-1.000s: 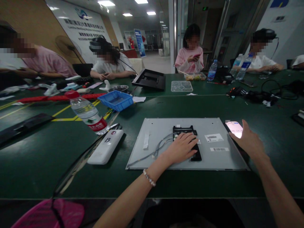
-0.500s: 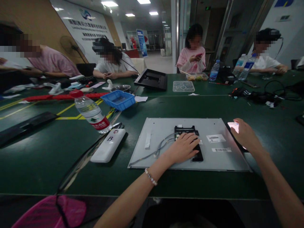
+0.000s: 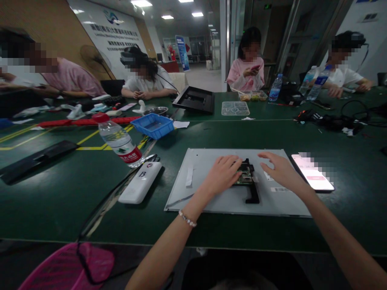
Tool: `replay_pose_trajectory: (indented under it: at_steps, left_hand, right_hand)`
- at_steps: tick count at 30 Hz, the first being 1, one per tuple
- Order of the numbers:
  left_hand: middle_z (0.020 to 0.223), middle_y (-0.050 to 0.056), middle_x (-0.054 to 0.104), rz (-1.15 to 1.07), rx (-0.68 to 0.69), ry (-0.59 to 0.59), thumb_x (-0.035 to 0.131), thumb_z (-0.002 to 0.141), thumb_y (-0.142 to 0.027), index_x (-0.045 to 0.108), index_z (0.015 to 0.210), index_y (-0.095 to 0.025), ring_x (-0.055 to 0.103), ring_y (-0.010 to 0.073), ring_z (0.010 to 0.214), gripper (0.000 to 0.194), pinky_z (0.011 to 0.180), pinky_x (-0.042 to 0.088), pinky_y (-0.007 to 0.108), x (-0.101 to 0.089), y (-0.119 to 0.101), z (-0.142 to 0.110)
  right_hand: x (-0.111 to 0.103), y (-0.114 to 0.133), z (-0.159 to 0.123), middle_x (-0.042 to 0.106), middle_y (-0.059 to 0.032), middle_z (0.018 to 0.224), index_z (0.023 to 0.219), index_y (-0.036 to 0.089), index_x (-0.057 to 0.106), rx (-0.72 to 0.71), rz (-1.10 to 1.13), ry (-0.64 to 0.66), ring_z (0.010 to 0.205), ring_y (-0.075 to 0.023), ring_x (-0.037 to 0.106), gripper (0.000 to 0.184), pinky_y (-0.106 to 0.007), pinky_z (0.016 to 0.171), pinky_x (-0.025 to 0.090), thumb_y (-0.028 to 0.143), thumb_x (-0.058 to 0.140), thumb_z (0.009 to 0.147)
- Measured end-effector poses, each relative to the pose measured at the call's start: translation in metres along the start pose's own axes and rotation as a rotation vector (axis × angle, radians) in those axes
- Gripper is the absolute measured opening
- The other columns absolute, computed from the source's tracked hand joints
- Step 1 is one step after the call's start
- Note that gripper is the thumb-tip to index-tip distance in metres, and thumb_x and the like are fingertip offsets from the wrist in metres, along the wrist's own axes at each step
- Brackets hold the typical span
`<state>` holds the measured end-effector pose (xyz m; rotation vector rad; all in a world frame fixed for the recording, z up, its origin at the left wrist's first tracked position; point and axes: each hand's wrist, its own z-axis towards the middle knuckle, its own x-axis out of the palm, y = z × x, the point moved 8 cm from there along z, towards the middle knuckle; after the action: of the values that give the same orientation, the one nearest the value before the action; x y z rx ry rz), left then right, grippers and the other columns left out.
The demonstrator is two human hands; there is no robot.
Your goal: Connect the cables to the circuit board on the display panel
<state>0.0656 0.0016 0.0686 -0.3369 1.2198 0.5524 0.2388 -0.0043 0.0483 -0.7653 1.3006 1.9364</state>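
Observation:
A flat grey metal panel (image 3: pixel 211 205) lies on the green table in front of me. On it is a black bracket (image 3: pixel 253 197) with a green circuit board (image 3: pixel 246 176). My left hand (image 3: pixel 222 173) rests over the left part of the board, fingers stretched out and partly covering it; whether it presses on the board is hard to see. Above the panel's right half is my right hand (image 3: pixel 282 173), thumb and forefinger apart, with nothing between them. A thin grey cable (image 3: pixel 181 199) runs out from under my left arm. Right of the panel lies a lit phone (image 3: pixel 314 173).
To the left are a white power bank (image 3: pixel 140 183), a water bottle (image 3: pixel 122 145), a blue tray (image 3: pixel 154 127) and a long black part (image 3: pixel 39 159). A black frame (image 3: pixel 195 100) lies farther back. Several people sit around the table. A pink basket (image 3: pixel 69 268) is below its edge.
My right hand has left the phone and moved left over the panel. My left hand has shifted slightly left and up, uncovering more of the board and bracket.

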Motion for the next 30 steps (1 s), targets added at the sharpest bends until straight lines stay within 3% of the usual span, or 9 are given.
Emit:
replay_pose_trajectory:
  at_steps: [5, 7, 10, 15, 21, 24, 28, 30]
  left_hand:
    - [0.114, 0.012, 0.056, 0.106, -0.442, -0.082, 0.038, 0.092, -0.028, 0.056, 0.113, -0.016, 0.05, 0.0273, 0.107, 0.03, 0.09, 0.039, 0.04, -0.016, 0.101, -0.029]
    - [0.107, 0.011, 0.057, 0.016, -0.515, -0.007, 0.041, 0.09, -0.029, 0.06, 0.106, -0.016, 0.053, 0.0254, 0.1, 0.029, 0.088, 0.041, 0.037, -0.009, 0.132, -0.045]
    - [0.101, 0.009, 0.058, -0.204, -0.56, 0.14, 0.045, 0.086, -0.035, 0.063, 0.103, -0.016, 0.058, 0.0217, 0.088, 0.031, 0.082, 0.044, 0.033, 0.005, 0.158, -0.065]
    - [0.095, 0.005, 0.061, -0.444, -0.568, 0.355, 0.056, 0.073, -0.041, 0.063, 0.102, -0.019, 0.058, 0.0201, 0.083, 0.037, 0.076, 0.045, 0.029, 0.015, 0.165, -0.084]
    - [0.079, 0.0, 0.065, -0.511, -0.517, 0.455, 0.056, 0.068, -0.032, 0.066, 0.08, -0.02, 0.058, 0.0168, 0.076, 0.02, 0.07, 0.041, 0.024, 0.015, 0.164, -0.089]
    - [0.074, 0.0, 0.065, -0.561, -0.539, 0.392, 0.056, 0.069, -0.033, 0.066, 0.077, -0.019, 0.057, 0.0156, 0.072, 0.019, 0.068, 0.041, 0.024, 0.007, 0.166, -0.087]
    - [0.083, 0.002, 0.064, -0.757, -0.57, 0.139, 0.054, 0.073, -0.035, 0.062, 0.088, -0.016, 0.057, 0.0146, 0.074, 0.025, 0.07, 0.044, 0.026, -0.014, 0.161, -0.078]
    - [0.087, 0.003, 0.063, -0.813, -0.528, 0.103, 0.054, 0.075, -0.034, 0.06, 0.088, -0.016, 0.057, 0.0134, 0.074, 0.023, 0.071, 0.044, 0.026, -0.017, 0.15, -0.071]
  right_hand:
    - [0.024, 0.024, 0.012, 0.066, -0.008, 0.109, 0.109, 0.021, 0.062, -0.063, 0.098, -0.033, 0.101, -0.023, 0.061, 0.028, -0.043, 0.09, 0.047, 0.024, 0.045, 0.086]
    - [0.029, 0.022, 0.011, 0.067, -0.0078, 0.105, 0.105, 0.019, 0.064, -0.06, 0.083, -0.065, 0.097, -0.0227, 0.062, 0.027, -0.042, 0.089, 0.047, 0.023, 0.043, 0.086]
    - [0.031, 0.014, 0.005, 0.068, -0.0079, 0.102, 0.102, 0.019, 0.065, -0.069, 0.046, -0.092, 0.095, -0.0228, 0.062, 0.027, -0.042, 0.088, 0.047, 0.021, 0.042, 0.086]
    - [0.025, 0.005, -0.002, 0.069, -0.008, 0.101, 0.101, 0.02, 0.066, -0.057, 0.024, -0.124, 0.094, -0.0232, 0.063, 0.028, -0.042, 0.086, 0.048, 0.021, 0.042, 0.085]
    - [0.025, 0.01, -0.005, 0.068, -0.0077, 0.101, 0.101, 0.02, 0.065, -0.074, 0.029, -0.129, 0.095, -0.024, 0.062, 0.027, -0.043, 0.085, 0.048, 0.02, 0.043, 0.085]
    - [0.025, 0.015, -0.007, 0.068, -0.008, 0.1, 0.1, 0.02, 0.065, -0.079, 0.024, -0.129, 0.094, -0.0242, 0.062, 0.027, -0.043, 0.085, 0.048, 0.019, 0.042, 0.085]
    - [0.019, 0.022, -0.008, 0.068, -0.0081, 0.099, 0.099, 0.019, 0.064, -0.089, 0.044, -0.173, 0.093, -0.0233, 0.062, 0.026, -0.042, 0.087, 0.048, 0.019, 0.042, 0.086]
    - [0.019, 0.029, -0.008, 0.067, -0.0078, 0.1, 0.1, 0.019, 0.064, -0.107, 0.064, -0.173, 0.094, -0.0229, 0.062, 0.026, -0.042, 0.087, 0.048, 0.019, 0.042, 0.087]
